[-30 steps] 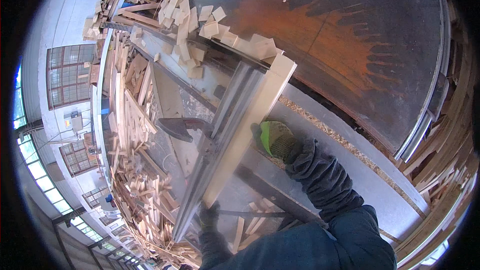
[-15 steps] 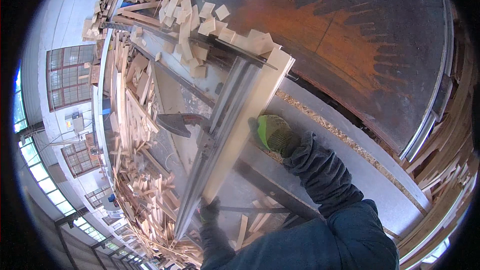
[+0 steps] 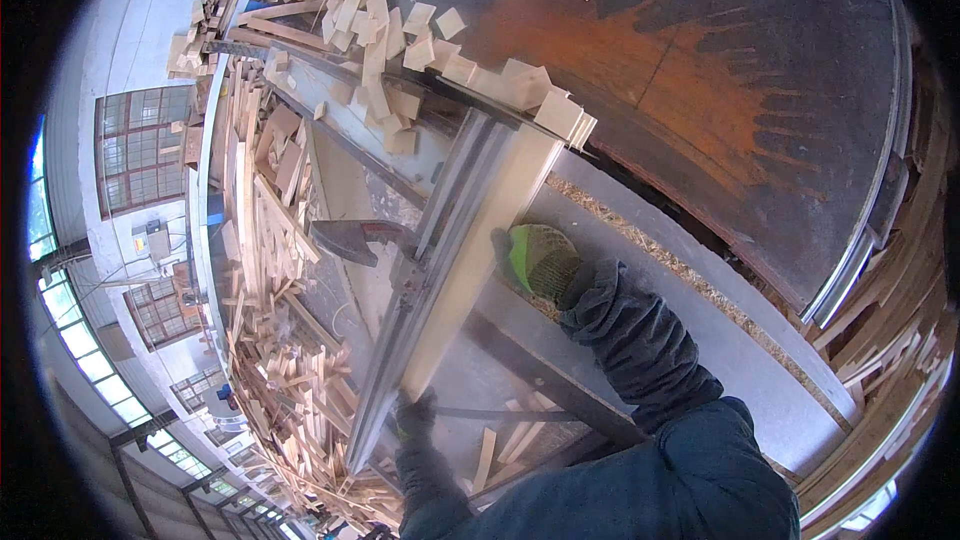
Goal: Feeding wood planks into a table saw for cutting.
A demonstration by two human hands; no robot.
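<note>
A long pale stack of wooden boards lies along a grooved metal rail, slanting from near left to far right. My right hand, in a green and grey glove, is closed against the stack's right side, its fingertips reaching over the top edge. At the stack's near end, my left hand in a dark glove holds the boards; some of its fingers are hidden. Just past the far end sits a short cut-off stack of wood, apart from the long boards.
Many small wood offcuts are heaped at the far left by a dark, rust-stained metal table. A curved metal lever stands left of the rail. Sawdust lines a slot at right. Scrap strips cover the left floor.
The long boards and both hands have shifted slightly toward me and left. A gap now shows between the boards' far end and the short cut-off pieces, which earlier looked continuous with them.
</note>
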